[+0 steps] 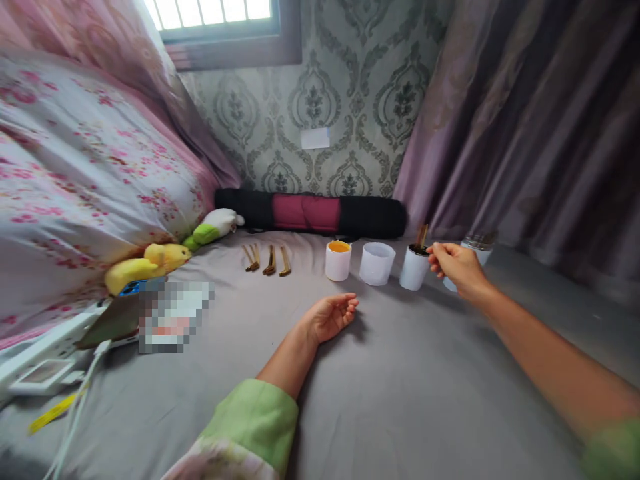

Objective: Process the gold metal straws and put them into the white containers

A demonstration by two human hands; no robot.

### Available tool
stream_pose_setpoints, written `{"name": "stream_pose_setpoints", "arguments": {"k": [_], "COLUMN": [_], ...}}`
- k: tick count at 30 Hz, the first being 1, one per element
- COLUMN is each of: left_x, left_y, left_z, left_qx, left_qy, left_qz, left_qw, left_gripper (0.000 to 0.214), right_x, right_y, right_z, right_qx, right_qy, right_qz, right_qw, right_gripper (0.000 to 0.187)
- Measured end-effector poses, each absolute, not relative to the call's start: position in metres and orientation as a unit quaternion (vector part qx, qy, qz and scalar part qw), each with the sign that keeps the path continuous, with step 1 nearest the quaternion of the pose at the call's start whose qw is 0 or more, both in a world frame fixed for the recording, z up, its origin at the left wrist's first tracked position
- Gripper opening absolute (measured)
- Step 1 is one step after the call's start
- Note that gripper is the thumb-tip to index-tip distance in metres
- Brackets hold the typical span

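My right hand (pixel 457 267) is at a white cup (pixel 413 272) with a dark rim, its thumb and fingertips pinched together beside the rim. Thin brown sticks (pixel 423 235) stand up out of this cup; whether my fingers hold one or the rim is hidden. Behind that hand is another white cup (pixel 479 248), partly covered. My left hand (pixel 334 317) lies on the grey sheet, palm turned sideways, fingers loosely curled with nothing in them. Beyond it stand a white cup with orange inside (pixel 338 265) and a wider whitish cup (pixel 377 268).
Small bunches of golden-brown sticks (pixel 270 261) lie left of the cups. A black and maroon roll (pixel 306 213) runs along the wall. At left are a yellow plush toy (pixel 145 267), a green and white toy (pixel 213 227), a power strip (pixel 45 343) and a white cable (pixel 83 407).
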State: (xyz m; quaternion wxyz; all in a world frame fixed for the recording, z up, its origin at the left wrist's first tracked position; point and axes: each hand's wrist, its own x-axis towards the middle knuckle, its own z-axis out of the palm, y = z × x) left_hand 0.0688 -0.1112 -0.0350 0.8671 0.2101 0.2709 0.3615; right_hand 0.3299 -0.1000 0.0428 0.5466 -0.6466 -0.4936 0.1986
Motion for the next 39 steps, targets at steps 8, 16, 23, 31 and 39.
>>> {"name": "stream_pose_setpoints", "arguments": {"k": [8,16,23,31,39], "left_x": [0.068,0.068,0.067,0.068,0.07], "left_y": [-0.109,-0.108,-0.109,-0.108,-0.108], "left_z": [-0.037,-0.04,-0.038,-0.04,-0.037], "left_qx": [0.214,0.212,0.217,0.227,0.223], "left_qy": [0.25,0.244,0.252,0.254,0.276], "left_qz": [0.358,0.358,0.355,0.358,0.36], "left_qw": [0.874,0.876,0.874,0.87,0.863], "left_gripper": [0.008,0.007,0.008,0.007,0.007], "right_x": [0.303,0.276,0.271,0.274,0.274], "right_y": [-0.109,-0.11,-0.105,-0.103,-0.105], "right_z": [0.01,-0.019,-0.036,-0.052,-0.054], "right_qx": [-0.648,-0.649,-0.642,-0.639,-0.627], "right_qy": [-0.491,-0.51,-0.531,-0.553,-0.573], "right_qz": [0.288,0.33,0.305,0.265,0.235], "right_qw": [0.506,0.458,0.46,0.465,0.472], "right_gripper": [0.019,0.02,0.027,0.034,0.035]}}
